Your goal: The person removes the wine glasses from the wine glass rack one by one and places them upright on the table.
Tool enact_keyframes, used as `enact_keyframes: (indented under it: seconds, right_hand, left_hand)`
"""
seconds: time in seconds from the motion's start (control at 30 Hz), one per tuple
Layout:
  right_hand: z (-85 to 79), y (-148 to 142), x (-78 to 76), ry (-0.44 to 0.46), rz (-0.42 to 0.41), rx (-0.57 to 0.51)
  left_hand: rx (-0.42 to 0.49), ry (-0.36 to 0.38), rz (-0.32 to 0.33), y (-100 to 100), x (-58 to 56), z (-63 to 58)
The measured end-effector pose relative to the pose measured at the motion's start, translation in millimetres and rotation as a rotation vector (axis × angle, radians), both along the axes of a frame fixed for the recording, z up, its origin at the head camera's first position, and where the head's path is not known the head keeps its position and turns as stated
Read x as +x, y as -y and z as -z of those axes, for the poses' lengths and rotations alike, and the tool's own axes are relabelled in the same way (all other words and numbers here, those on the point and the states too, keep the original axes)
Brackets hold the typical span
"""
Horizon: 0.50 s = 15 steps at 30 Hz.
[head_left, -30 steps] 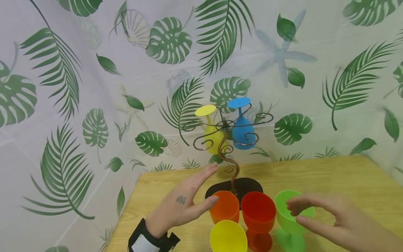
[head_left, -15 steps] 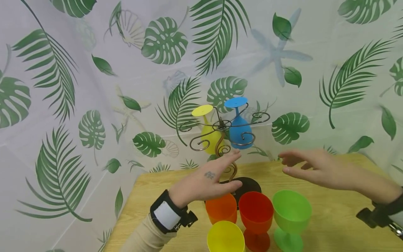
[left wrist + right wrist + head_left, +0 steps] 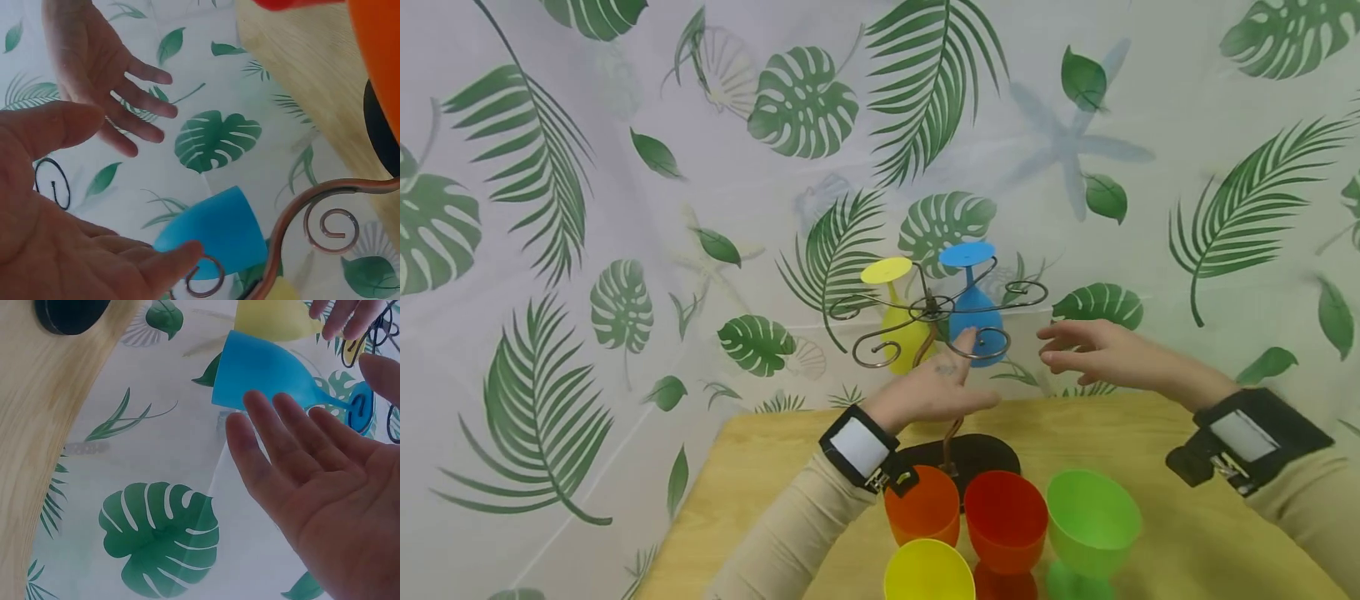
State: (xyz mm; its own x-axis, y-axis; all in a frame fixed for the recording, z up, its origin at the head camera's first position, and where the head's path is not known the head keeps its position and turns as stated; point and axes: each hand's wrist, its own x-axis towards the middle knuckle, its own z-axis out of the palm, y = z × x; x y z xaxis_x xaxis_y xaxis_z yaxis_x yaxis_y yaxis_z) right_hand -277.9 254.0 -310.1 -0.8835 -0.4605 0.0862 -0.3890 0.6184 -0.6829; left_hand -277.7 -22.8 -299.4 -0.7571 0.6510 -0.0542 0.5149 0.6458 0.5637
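the blue goblet (image 3: pixel 988 321) hangs upside down, foot uppermost, in the wire arms on the back right of the metal rack (image 3: pixel 931 307). the left hand (image 3: pixel 936 387) is in front of the rack's post, its fingers loosely straight and its thumb apart, gripping nothing. one fingertip overlaps the blue bowl beside a wire scroll; whether it touches either is hard to tell. the right hand (image 3: pixel 1105 354) is to the right of the rack, apart from it, fingers extended and slightly spread, palm turned toward the rack, holding nothing.

on the back left of the rack the hanging yellow goblet (image 3: pixel 910 342) is also upside down. the rack's black base (image 3: pixel 992 454) stands on the wooden table (image 3: pixel 760 467). in front of the rack, upright, are the orange goblet (image 3: pixel 922 508), the red goblet (image 3: pixel 1006 517) and, at the right, the green goblet (image 3: pixel 1093 525); nearer than the orange one is the front yellow goblet (image 3: pixel 929 575), cut by the frame edge. behind the rack is a leaf-print backdrop (image 3: pixel 820 183). each wrist wears a black strap (image 3: pixel 859 450) over a beige sleeve (image 3: pixel 805 533).
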Motion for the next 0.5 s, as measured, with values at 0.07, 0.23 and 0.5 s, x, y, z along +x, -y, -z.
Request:
enact_keyframes:
  seconds: [0.07,0.23,0.5]
  right_hand:
    - [-0.1,0,-7.3,0.004,0.011,-0.016]
    - [-1.3,-3,-19.2,-0.038,0.057,0.029]
    - [3.9,2,-36.4,0.026,0.088,-0.004]
  left_hand:
    - [0.062,-0.027,-0.014,-4,-7.2,2.7]
    - [0.319,-0.104,-0.004,-25,-20.7,13.4]
    - [0.434,-0.071,-0.088,-60,-27.9,24.3]
